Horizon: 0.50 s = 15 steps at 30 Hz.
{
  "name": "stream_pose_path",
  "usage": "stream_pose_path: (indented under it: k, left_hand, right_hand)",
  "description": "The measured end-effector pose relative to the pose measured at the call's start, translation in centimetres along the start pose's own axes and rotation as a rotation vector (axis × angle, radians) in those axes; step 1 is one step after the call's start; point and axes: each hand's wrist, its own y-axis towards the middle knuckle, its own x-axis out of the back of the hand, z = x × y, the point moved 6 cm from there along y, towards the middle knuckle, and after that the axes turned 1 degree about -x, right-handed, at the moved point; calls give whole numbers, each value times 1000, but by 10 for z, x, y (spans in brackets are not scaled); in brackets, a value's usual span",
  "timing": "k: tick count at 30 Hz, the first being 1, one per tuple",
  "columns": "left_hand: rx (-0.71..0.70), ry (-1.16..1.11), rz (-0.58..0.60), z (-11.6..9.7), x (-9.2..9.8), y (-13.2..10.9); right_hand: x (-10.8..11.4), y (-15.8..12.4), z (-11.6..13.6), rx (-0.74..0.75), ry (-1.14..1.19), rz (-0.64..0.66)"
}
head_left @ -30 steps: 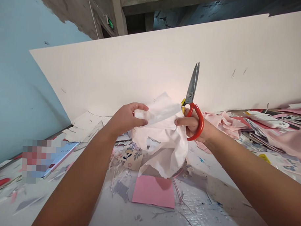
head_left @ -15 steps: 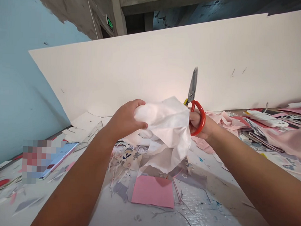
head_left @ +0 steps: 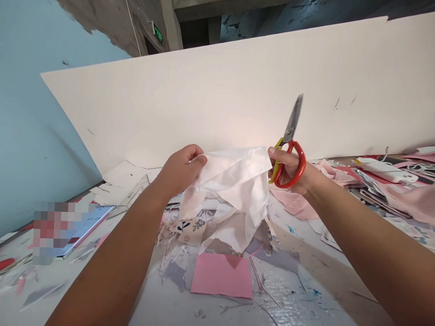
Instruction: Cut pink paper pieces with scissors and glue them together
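Observation:
Both my hands hold a crumpled piece of white cloth (head_left: 234, 192) up above the table. My left hand (head_left: 179, 169) pinches its upper left edge with closed fingers. My right hand (head_left: 292, 170) grips the upper right edge and also carries red-handled scissors (head_left: 289, 146), whose shut blades point up and to the right. The cloth hangs down in folds between the two hands, above a pile of scraps.
A pink square of cloth (head_left: 222, 282) lies flat below the hands. Printed fabric scraps (head_left: 186, 226) and threads litter the table. Pink fabric pieces (head_left: 398, 188) are heaped at right. A tall white board (head_left: 241, 88) stands behind. A phone (head_left: 83, 227) lies at left.
The cloth has been pulled wider between my hands. My right hand moved a little right and the scissor blades tilted from nearly upright to leaning right.

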Motion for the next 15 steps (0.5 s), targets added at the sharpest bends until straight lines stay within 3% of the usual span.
stream_pose_path:
  k: [2, 5, 10, 15]
  left_hand:
    - [-37, 66, -55, -6, 0, -3]
    - [-143, 191, -75, -19, -4, -8]
    - [-291, 409, -129, -34, -9, -11]
    - [-349, 467, -148, -37, -10, -11]
  right_hand:
    - [6, -4, 13, 98, 27, -30]
    - [4, -14, 33, 236, -62, 24]
    - [-15, -24, 36, 162, -256, 165]
    - [-19, -22, 25, 153, -435, 74]
